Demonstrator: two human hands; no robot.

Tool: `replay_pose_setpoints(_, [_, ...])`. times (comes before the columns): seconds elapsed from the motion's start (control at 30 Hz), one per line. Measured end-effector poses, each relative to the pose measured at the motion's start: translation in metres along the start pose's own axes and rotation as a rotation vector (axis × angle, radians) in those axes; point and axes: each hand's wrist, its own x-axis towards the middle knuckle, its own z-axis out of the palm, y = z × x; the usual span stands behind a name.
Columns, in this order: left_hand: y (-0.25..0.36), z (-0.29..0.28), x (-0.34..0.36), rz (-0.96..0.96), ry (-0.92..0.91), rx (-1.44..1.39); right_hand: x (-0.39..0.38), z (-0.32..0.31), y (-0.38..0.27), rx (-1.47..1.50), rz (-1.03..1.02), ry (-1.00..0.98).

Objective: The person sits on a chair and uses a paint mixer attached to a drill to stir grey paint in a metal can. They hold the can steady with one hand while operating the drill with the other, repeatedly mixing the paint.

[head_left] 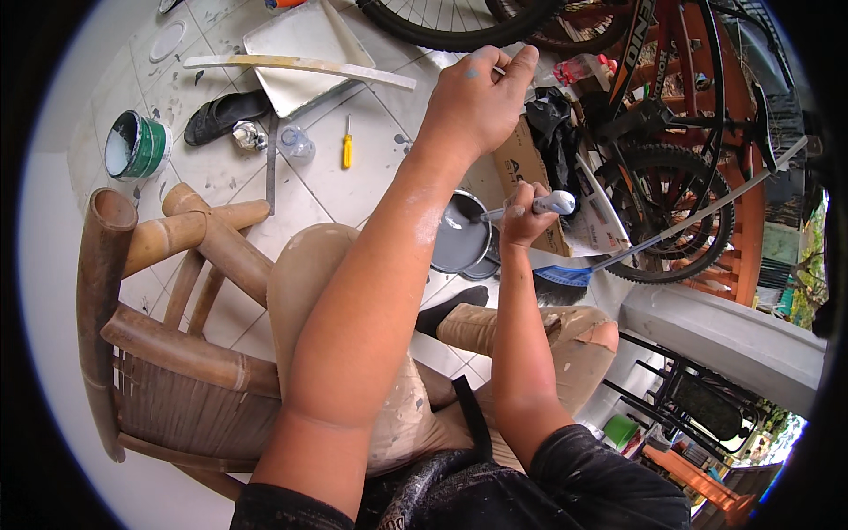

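My right hand [523,216] is wrapped round the thick, paint-smeared pale handle of a paintbrush [554,204]. Its far end reaches over the rim of an open can of grey paint [461,234], and I cannot make out the bristles. My left hand [481,99] is raised ahead with the fingers curled in and the thumb side up. Whatever those fingers hold, if anything, is hidden behind them. Dried pale paint marks the left wrist, and a blue-green spot is on the back of that hand.
A bamboo chair [185,353] stands at left. On the tiles lie a yellow screwdriver [347,152], a black sandal [228,117], a green paint pail [140,146] and a white tray [305,44] with a strip across it. Bicycles [658,177], a cardboard box [521,163] and a blue broom [564,276] crowd the right.
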Motion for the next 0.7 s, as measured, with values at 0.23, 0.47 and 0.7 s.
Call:
replay_pose_setpoints(0.23, [-0.001, 0.009, -0.002, 0.061, 0.009, -0.005, -0.049, -0.015, -0.021, 0.229, 0.370, 0.068])
replay_pose_setpoints(0.47, [-0.001, 0.000, -0.002, 0.046, 0.030, 0.017, -0.024, 0.007, -0.014, 0.403, 0.168, 0.087])
replay_pose_setpoints(0.7, [0.002, 0.003, -0.004, 0.010, 0.021, 0.002, -0.043, -0.034, -0.020, 0.233, 0.202, 0.079])
